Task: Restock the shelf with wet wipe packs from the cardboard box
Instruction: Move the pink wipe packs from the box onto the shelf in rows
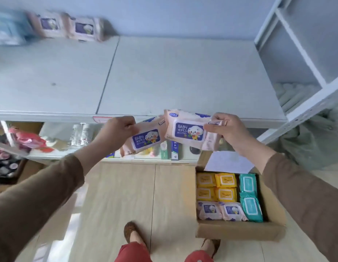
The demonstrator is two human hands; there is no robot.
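My left hand [118,128] grips a pink baby wipes pack [143,138] by its left end, tilted, in front of the shelf edge. My right hand [225,129] holds a second pink baby wipes pack [187,130] by its right end, just right of the first. Both packs hang above the floor, at the front lip of the white top shelf [164,76]. Two pink packs [83,29] and a blue pack [7,29] stand at the shelf's back left. The open cardboard box [238,231] on the floor holds yellow, teal and pink packs.
A lower shelf [70,156] under the top one carries small goods and boxes. A white rack [300,53] stands at the right with a grey-green bag [311,144] beneath it. My feet [132,233] are on the pale wooden floor beside the box.
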